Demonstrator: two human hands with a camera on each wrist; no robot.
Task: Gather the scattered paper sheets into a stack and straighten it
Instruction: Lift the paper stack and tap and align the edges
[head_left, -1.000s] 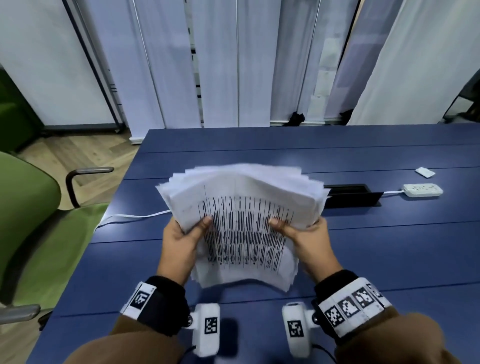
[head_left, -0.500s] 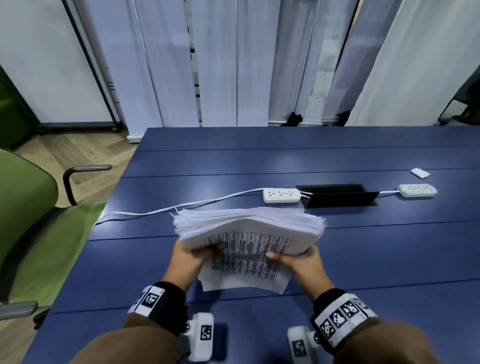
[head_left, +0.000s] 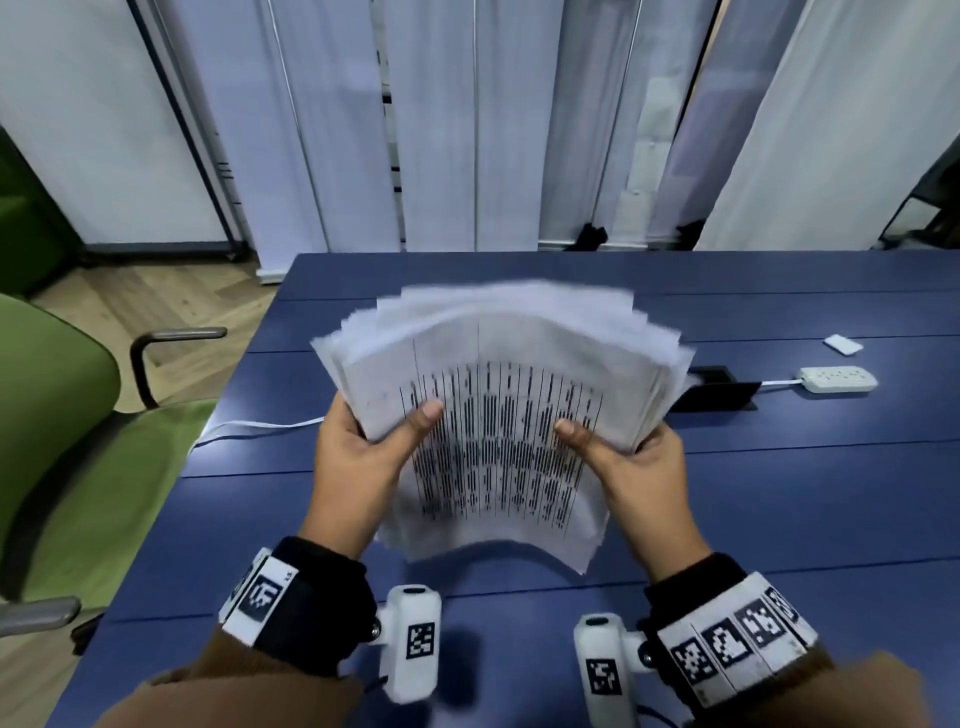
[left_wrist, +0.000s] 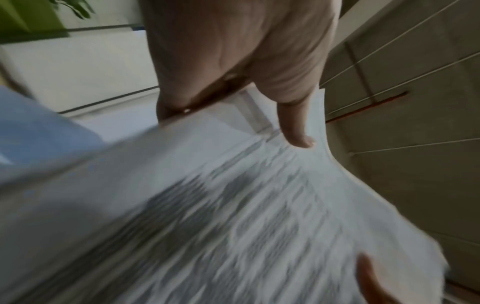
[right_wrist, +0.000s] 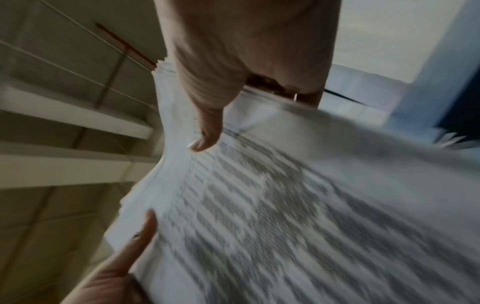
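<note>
A thick stack of white printed sheets stands raised on edge above the blue table, its top edges fanned unevenly and blurred. My left hand grips its left side, thumb on the printed front page, fingers behind. On the other side my right hand holds it the same way. The stack's lower edge hangs just above the tabletop. Both wrist views show a thumb pressed on the stack with blurred print; the left hand and right hand fill the upper part.
A white power strip lies at the right, beside a black cable hatch and a small white card. A white cable trails off the table's left edge. A green armchair stands close at the left.
The stack went down toward the table half a second ago and is now lifted back up and tilted upright, hiding the second power strip behind it. Both hands kept their grip.
</note>
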